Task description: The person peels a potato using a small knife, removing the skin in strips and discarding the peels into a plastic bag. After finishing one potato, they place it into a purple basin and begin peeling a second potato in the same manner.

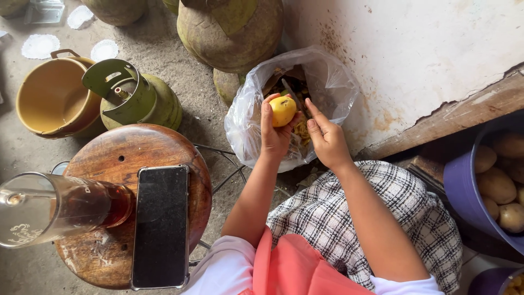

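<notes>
Left hand [274, 134] closed around peeled yellow potato [283, 111], above open plastic bag [248, 109] of peelings. Right hand [326, 141] grips peeler [291, 95], fingers partly extended. Potato likely firm, light, slippery wet; best cupped round sides.

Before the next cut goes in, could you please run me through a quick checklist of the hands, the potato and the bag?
1. Left hand grips the yellow peeled potato: ok.
2. Right hand holds the knife against the potato: ok.
3. Left fingers clear of the blade: cannot tell.
4. Potato sits over the open plastic bag: ok.
5. Bag has room for peelings: ok.
</notes>
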